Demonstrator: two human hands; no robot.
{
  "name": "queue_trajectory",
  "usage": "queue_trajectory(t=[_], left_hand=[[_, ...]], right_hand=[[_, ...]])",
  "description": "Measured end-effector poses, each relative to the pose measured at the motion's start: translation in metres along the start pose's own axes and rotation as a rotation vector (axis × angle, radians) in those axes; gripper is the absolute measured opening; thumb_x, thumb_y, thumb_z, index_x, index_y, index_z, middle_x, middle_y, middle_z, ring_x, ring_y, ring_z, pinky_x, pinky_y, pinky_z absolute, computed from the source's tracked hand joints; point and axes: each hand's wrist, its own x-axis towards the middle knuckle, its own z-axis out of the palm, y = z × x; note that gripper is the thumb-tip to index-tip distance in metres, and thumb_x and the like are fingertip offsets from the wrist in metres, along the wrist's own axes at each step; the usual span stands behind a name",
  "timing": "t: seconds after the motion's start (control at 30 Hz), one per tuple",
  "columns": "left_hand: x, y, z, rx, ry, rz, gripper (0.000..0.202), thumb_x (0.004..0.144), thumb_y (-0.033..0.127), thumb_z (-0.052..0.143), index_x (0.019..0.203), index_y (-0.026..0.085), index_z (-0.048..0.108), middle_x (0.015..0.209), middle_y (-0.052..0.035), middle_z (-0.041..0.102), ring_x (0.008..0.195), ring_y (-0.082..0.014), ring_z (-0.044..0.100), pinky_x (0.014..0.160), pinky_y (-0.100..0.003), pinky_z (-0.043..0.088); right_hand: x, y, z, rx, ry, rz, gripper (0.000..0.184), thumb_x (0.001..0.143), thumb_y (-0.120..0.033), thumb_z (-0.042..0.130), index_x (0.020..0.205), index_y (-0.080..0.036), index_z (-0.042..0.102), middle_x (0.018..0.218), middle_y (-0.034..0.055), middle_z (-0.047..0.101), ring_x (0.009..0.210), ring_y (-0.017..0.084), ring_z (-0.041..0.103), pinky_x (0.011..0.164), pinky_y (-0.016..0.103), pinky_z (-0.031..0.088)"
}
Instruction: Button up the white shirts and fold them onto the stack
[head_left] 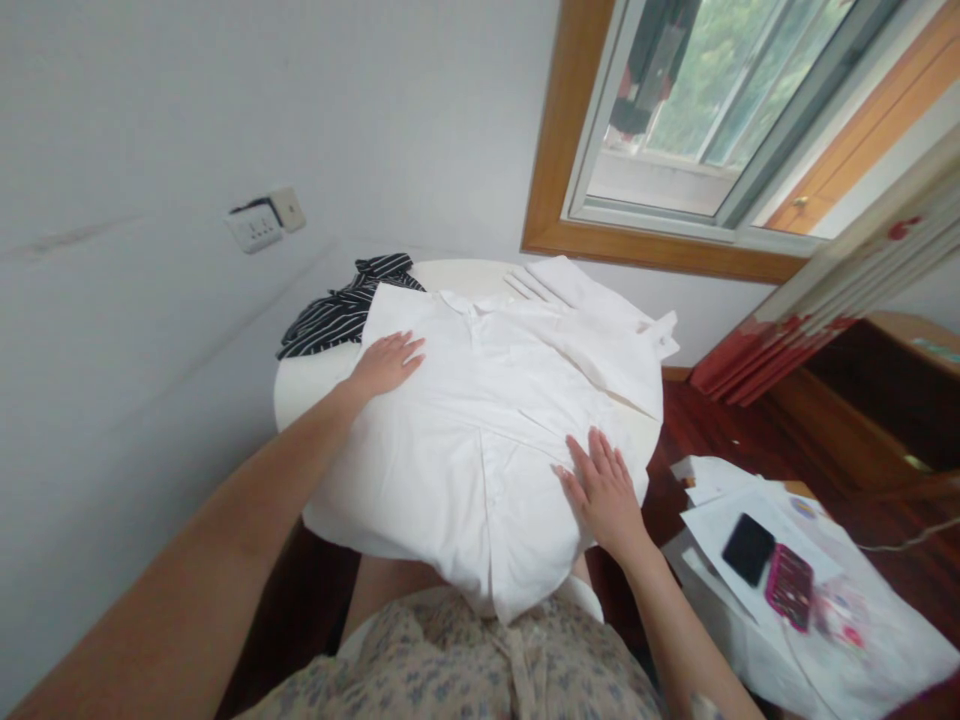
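A white button-up shirt (450, 430) lies spread over a round white table (300, 385), its collar toward the wall and its hem hanging over the near edge. My left hand (386, 364) rests flat on the shirt near the upper left, fingers spread. Lower on the right side, my right hand (600, 490) lies on the fabric, also with fingers apart. The right sleeve (592, 300) is folded out toward the table's far right. Some creases run across the shirt's middle.
A black-and-white striped cloth (341, 312) is bunched at the table's far left. On the right, a covered low stand (885, 630) holds papers, a black phone-like object (748, 549) and a pink-edged phone (790, 587). A wall socket (255, 228) and window (675, 120) are beyond.
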Motion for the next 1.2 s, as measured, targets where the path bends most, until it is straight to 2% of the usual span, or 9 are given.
queue_trajectory(t=[0.13,0.23,0.4,0.7,0.83,0.9,1.0,1.1,1.2], left_hand=[[-0.009,0.015,-0.011,-0.081,0.143,0.014,0.050,0.097,0.036,0.035,0.137,0.013,0.054,0.146,-0.0152,0.051,0.138,-0.0267,0.043,0.118,-0.045,0.030],[-0.027,0.058,-0.026,-0.139,0.184,0.069,0.049,0.098,0.036,0.037,0.139,0.015,0.052,0.146,-0.0149,0.051,0.138,-0.0271,0.044,0.117,-0.049,0.031],[-0.076,0.118,-0.043,-0.150,0.115,0.381,0.049,0.100,0.041,0.037,0.148,0.029,0.044,0.157,-0.0053,0.039,0.147,-0.0237,0.030,0.123,-0.050,0.016],[-0.112,0.079,-0.035,-0.119,-0.042,0.321,0.056,0.100,0.055,0.030,0.151,0.033,0.037,0.159,-0.0036,0.034,0.147,-0.0231,0.030,0.121,-0.047,0.020],[-0.097,0.097,-0.047,-0.130,-0.123,0.244,0.066,0.098,0.063,0.027,0.154,0.030,0.030,0.160,-0.0073,0.030,0.149,-0.0265,0.027,0.120,-0.052,0.019],[-0.079,0.118,-0.054,-0.154,-0.163,0.221,0.068,0.097,0.065,0.026,0.155,0.030,0.027,0.162,-0.0073,0.025,0.150,-0.0276,0.022,0.120,-0.055,0.018],[-0.045,0.156,-0.058,-0.187,-0.179,0.262,0.065,0.097,0.063,0.028,0.155,0.033,0.028,0.163,-0.0053,0.022,0.151,-0.0280,0.018,0.120,-0.058,0.013],[-0.019,0.181,-0.045,-0.187,-0.124,0.273,0.062,0.097,0.061,0.034,0.153,0.034,0.034,0.163,-0.0051,0.023,0.151,-0.0310,0.016,0.119,-0.062,0.009],[-0.009,0.187,-0.023,-0.182,-0.093,0.234,0.060,0.096,0.060,0.036,0.150,0.034,0.039,0.162,-0.0056,0.028,0.150,-0.0320,0.019,0.119,-0.063,0.009]], right_hand=[[0.006,-0.005,-0.002,0.006,0.002,0.036,0.057,0.099,-0.050,0.042,0.148,-0.022,0.046,0.160,0.0156,0.028,0.150,0.033,0.021,0.117,0.058,0.024],[0.021,-0.023,-0.003,0.002,-0.006,0.008,0.057,0.098,-0.048,0.045,0.148,-0.021,0.045,0.160,0.0154,0.028,0.150,0.035,0.016,0.117,0.061,0.019],[0.045,-0.059,0.005,0.042,-0.073,-0.155,0.057,0.099,-0.048,0.044,0.151,-0.024,0.041,0.162,0.0121,0.025,0.151,0.032,0.016,0.119,0.059,0.015],[0.039,-0.059,0.008,0.140,-0.051,-0.165,0.053,0.099,-0.045,0.044,0.147,-0.022,0.046,0.160,0.0118,0.029,0.150,0.030,0.023,0.120,0.060,0.014],[0.048,-0.038,0.002,0.511,-0.083,-0.182,0.051,0.092,-0.037,0.057,0.141,-0.024,0.053,0.154,0.0111,0.042,0.145,0.028,0.034,0.120,0.055,0.023],[0.056,-0.020,0.000,0.853,-0.064,-0.088,0.054,0.088,-0.037,0.063,0.140,-0.026,0.053,0.150,0.0098,0.048,0.140,0.024,0.043,0.119,0.050,0.030],[0.071,0.010,0.000,1.370,0.112,0.305,0.054,0.079,-0.038,0.071,0.130,-0.025,0.057,0.138,0.0081,0.059,0.129,0.021,0.055,0.117,0.047,0.035],[0.084,0.035,-0.002,1.713,0.264,0.625,0.038,0.073,-0.031,0.073,0.108,-0.022,0.060,0.117,0.0066,0.068,0.114,0.019,0.064,0.112,0.042,0.043],[0.094,0.054,-0.006,1.855,0.345,0.759,0.014,0.076,-0.023,0.065,0.087,-0.020,0.057,0.100,0.0058,0.068,0.101,0.017,0.068,0.101,0.036,0.053]])
